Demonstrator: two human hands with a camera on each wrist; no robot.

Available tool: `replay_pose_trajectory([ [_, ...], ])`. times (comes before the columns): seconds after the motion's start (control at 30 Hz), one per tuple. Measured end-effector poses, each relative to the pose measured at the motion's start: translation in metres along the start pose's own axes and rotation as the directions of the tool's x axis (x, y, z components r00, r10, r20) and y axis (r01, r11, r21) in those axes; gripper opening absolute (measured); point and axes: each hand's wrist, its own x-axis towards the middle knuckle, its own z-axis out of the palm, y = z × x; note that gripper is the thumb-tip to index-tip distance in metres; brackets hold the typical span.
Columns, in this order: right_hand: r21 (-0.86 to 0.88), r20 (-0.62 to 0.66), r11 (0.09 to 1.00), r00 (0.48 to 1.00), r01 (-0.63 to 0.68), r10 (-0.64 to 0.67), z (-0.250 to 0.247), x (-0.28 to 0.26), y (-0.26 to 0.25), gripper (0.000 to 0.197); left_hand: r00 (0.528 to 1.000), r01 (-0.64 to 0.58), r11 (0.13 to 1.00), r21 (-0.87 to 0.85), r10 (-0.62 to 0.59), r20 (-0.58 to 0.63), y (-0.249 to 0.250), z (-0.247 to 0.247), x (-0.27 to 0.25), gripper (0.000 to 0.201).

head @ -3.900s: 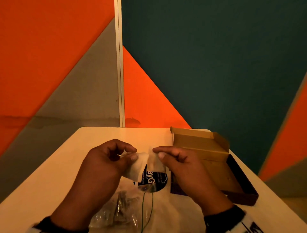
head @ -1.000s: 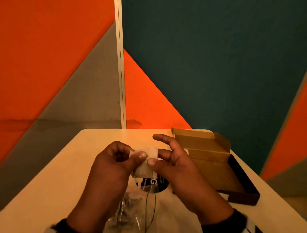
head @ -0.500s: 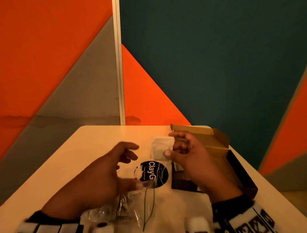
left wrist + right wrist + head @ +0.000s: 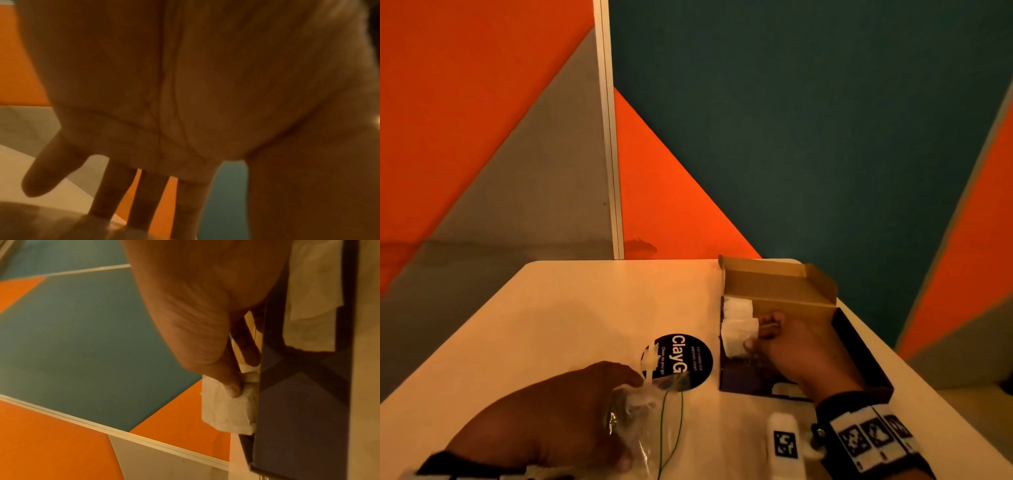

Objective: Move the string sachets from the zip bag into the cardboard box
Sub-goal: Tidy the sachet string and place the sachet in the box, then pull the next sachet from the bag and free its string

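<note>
now the right hand (image 4: 796,349) has carried the white sachet (image 4: 736,337) away from the left hand (image 4: 558,414) and pinches it inside the cardboard box (image 4: 859,342), beside another sachet at the box's left wall. the left hand, fingers straight, has dropped flat onto the zip bag (image 4: 650,407) nearer the body. both rest on a pale table (image 4: 571,308); beyond are orange, grey and teal wall panels (image 4: 808,137). the bag's contents are hard to make out.
</note>
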Motion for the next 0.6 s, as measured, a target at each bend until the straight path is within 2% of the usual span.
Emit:
replay_pose_trajectory([
  [0.13,-0.152,-0.012,0.988,1.0,-0.003,0.002,0.004,0.01,0.005,0.021,1.0,-0.002,0.999,0.038,0.001,0.014,0.006,0.001,-0.003,0.08],
  [0.2,-0.305,-0.044,0.952,0.999,0.007,-0.022,0.006,0.013,0.008,0.012,0.999,-0.001,0.999,0.038,-0.001,0.051,0.012,-0.003,-0.003,0.077],
  [0.3,-0.449,-0.077,0.893,0.995,0.025,-0.066,0.01,0.021,0.016,0.008,0.993,-0.004,1.0,0.0,0.003,0.119,0.018,-0.012,-0.001,0.061],
  [0.37,-0.467,-0.097,0.884,0.993,0.018,-0.071,0.011,0.022,0.016,0.007,0.992,0.005,1.0,-0.012,-0.003,0.128,0.019,-0.014,0.0,0.059],
  [0.47,-0.464,-0.104,0.886,0.992,0.017,-0.073,0.013,0.022,0.018,0.028,0.993,0.007,1.0,-0.017,-0.005,0.122,0.019,-0.014,-0.002,0.061],
  [0.6,-0.4,-0.115,0.917,0.992,0.002,-0.052,0.01,0.02,0.015,0.036,0.992,0.017,1.0,0.009,-0.018,0.126,0.018,-0.014,-0.004,0.063],
])
